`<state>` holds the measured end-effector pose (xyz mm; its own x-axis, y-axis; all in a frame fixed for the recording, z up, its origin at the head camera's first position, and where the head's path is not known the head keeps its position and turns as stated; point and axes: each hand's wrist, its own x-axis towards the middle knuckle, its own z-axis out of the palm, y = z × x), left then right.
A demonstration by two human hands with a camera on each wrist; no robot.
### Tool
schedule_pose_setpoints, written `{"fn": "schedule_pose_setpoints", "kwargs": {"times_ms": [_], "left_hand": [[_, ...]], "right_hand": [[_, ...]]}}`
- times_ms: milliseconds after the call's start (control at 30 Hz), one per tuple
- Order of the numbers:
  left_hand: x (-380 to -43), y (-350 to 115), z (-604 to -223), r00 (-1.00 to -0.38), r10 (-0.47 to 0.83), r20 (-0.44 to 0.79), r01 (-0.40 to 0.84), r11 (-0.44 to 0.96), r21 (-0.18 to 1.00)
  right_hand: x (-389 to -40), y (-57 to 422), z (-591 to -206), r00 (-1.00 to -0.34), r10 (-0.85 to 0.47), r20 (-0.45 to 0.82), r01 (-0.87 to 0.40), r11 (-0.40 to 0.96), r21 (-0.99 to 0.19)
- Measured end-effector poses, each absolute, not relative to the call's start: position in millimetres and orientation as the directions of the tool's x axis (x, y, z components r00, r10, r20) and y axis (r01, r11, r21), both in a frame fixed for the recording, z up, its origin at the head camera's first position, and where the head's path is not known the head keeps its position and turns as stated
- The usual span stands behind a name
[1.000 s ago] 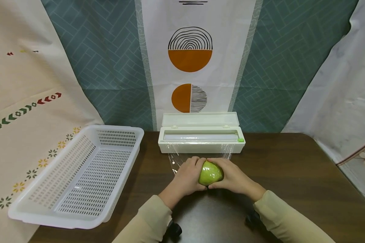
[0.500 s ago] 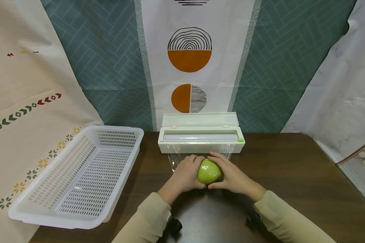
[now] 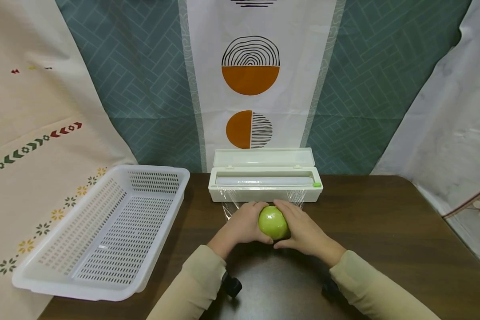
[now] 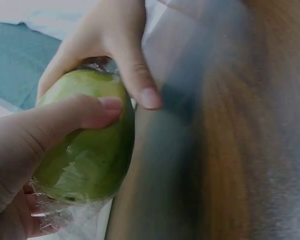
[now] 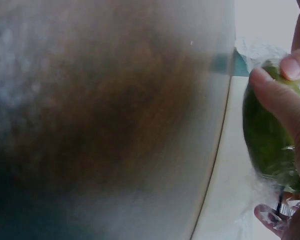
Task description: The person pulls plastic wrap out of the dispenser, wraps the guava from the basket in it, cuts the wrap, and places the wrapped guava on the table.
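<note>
A green pear (image 3: 272, 223) in clear plastic wrap is held between both hands, above the dark table. My left hand (image 3: 243, 226) grips its left side; in the left wrist view its thumb presses on the wrapped skin, and crinkled wrap (image 4: 72, 217) bunches at the pear's lower end. My right hand (image 3: 305, 231) curls round the right side, fingers over the top and thumb in front. Loose wrap also shows by the right fingers in the right wrist view. Behind the hands stands a white wrap dispenser (image 3: 265, 196), lid up, with film hanging down its front.
A white slotted plastic basket (image 3: 145, 271) stands on the left of the brown table (image 3: 367, 222). Inside the dispenser lies a roll of film (image 3: 263, 181), and a green slider (image 3: 316, 184) sits at its right end. Patterned cloths hang behind and at both sides.
The pear has moved slightly up and left, away from me, turning a little in the hands. Both hands keep hold of it, and the right fingers have shifted over its top.
</note>
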<state>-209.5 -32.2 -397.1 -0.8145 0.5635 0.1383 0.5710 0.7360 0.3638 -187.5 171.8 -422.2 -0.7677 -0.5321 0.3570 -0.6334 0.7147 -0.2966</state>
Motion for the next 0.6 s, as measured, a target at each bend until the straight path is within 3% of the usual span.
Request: {"fn": "schedule_pose_setpoints", "kwargs": {"times_ms": [333,600], "left_hand": [[-211,-39,-397,-0.836,0.54,0.098,0.508,0.693,0.512],[-201,-38,-404,-0.837,0.519,0.174,0.544,0.751,0.376]], "right_hand": [[-195,167,-419,-0.74,-0.535,0.407,-0.654,0.715,-0.249],[-199,169,-418,-0.801,-0.477,0.36,-0.592,0.721,-0.361]]}}
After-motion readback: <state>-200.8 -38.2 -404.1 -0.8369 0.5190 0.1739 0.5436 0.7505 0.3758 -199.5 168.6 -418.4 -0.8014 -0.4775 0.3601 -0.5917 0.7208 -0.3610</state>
